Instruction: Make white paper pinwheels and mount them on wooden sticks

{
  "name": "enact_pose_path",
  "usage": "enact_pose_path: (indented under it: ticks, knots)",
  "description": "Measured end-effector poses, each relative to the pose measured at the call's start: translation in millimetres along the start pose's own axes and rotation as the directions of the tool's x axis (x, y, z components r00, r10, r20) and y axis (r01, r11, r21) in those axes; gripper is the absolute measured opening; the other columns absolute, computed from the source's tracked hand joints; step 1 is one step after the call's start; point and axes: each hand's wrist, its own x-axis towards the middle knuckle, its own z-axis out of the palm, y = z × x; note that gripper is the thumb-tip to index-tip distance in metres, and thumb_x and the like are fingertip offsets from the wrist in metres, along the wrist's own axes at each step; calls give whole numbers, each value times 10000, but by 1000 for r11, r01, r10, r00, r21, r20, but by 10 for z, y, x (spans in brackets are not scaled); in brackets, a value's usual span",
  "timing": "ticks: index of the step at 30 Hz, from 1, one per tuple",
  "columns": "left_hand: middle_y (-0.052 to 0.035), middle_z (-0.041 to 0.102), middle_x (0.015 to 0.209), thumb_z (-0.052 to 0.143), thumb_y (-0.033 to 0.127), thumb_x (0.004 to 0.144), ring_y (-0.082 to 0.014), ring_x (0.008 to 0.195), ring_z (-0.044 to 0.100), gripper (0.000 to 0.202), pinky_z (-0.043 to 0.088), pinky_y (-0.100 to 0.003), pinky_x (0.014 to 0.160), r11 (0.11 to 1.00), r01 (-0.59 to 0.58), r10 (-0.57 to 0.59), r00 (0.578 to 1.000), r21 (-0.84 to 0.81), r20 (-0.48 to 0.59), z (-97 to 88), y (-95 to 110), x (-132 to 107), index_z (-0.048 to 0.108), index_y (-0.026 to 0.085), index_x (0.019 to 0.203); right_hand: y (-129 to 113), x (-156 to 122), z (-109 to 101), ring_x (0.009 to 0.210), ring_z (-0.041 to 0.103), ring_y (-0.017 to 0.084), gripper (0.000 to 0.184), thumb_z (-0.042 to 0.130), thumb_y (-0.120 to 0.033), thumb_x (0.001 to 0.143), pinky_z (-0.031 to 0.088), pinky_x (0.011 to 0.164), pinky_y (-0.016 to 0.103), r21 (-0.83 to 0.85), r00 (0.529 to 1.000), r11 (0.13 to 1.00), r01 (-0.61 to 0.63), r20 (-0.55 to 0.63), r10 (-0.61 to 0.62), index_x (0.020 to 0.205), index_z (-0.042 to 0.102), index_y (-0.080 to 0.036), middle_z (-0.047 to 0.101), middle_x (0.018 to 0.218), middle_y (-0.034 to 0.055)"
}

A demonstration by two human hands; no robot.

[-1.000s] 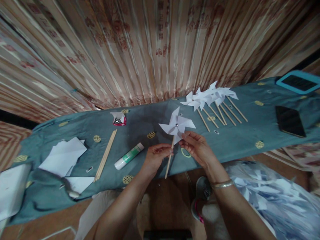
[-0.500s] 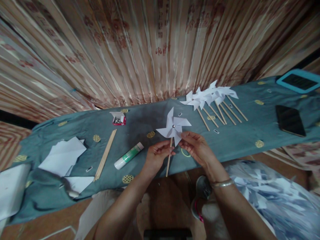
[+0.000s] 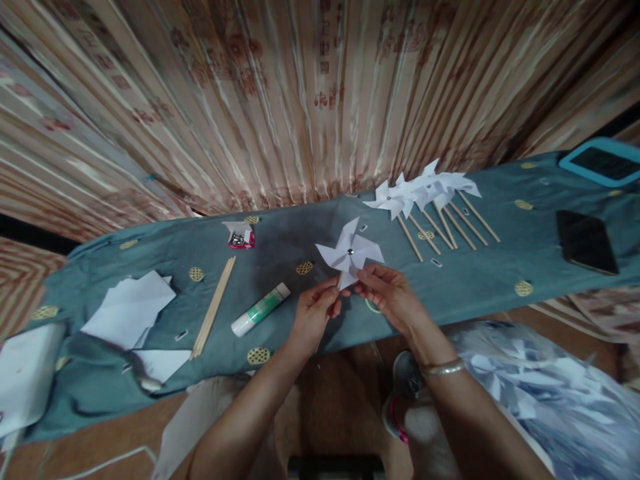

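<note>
A white paper pinwheel (image 3: 367,250) with a silver pin at its centre is held up over the near edge of the cloth. My left hand (image 3: 314,312) is closed around its wooden stick just below the blades; most of the stick is hidden by the fingers. My right hand (image 3: 389,293) pinches the lower blade of the same pinwheel between thumb and fingers. Left of my hands lies a glue stick (image 3: 261,309) with a green label. Beyond the right hand, several finished pinwheels (image 3: 430,189) lie in a row, sticks towards me.
Wooden sticks (image 3: 214,307), an open red box of pins (image 3: 241,237) and stacked white paper (image 3: 129,310) lie on the left of the teal cloth (image 3: 280,247). A phone (image 3: 586,241) and a blue-framed tablet (image 3: 603,162) lie right. A plastic bag of pinwheels (image 3: 545,400) stands below.
The pinwheel's blades have turned a little and its stick has swung, so its lower end no longer shows below my left hand. Both hands keep their hold. The view has shifted slightly.
</note>
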Motion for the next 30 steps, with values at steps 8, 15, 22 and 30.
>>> enact_pose_path:
  ticks: [8, 15, 22, 30]
  knots:
    - [39, 475, 530, 726, 539, 660, -70, 488, 328, 412, 239, -235, 491, 986, -67, 65, 998, 154, 19, 5, -5, -8, 713, 142, 767, -11, -20, 20, 505, 605, 60, 348, 903, -415, 456, 480, 487, 138, 24, 999, 999, -30, 13, 30, 617, 694, -189, 673, 575, -32]
    - [22, 553, 595, 741, 551, 629, -56, 480, 331, 438, 231, -230, 475, 986, -20, 20, 1000, 166, 5, 12, 12, -16, 719, 139, 774, 4, -15, 35, 517, 599, 68, 335, 901, -398, 465, 468, 490, 160, -1, 1000, 1000, -25, 16, 25, 625, 700, -183, 674, 601, -25]
    - [23, 544, 555, 777, 510, 590, -42, 452, 328, 399, 226, -221, 458, 995, 19, -18, 1000, 95, -18, -13, 33, 18, 671, 135, 677, -13, -5, -54, 549, 565, 84, 362, 849, -508, 536, 444, 518, 198, -177, 996, 981, 84, 36, -79, 672, 730, -195, 681, 633, -5]
    - [18, 535, 564, 819, 451, 550, -23, 443, 312, 382, 169, -215, 446, 987, 162, -163, 979, 20, 119, 8, 49, -38, 644, 123, 639, -162, 72, -311, 775, 626, 143, 329, 762, -546, 667, 481, 677, 240, -219, 973, 955, 198, -76, -219, 844, 761, -268, 737, 843, 6]
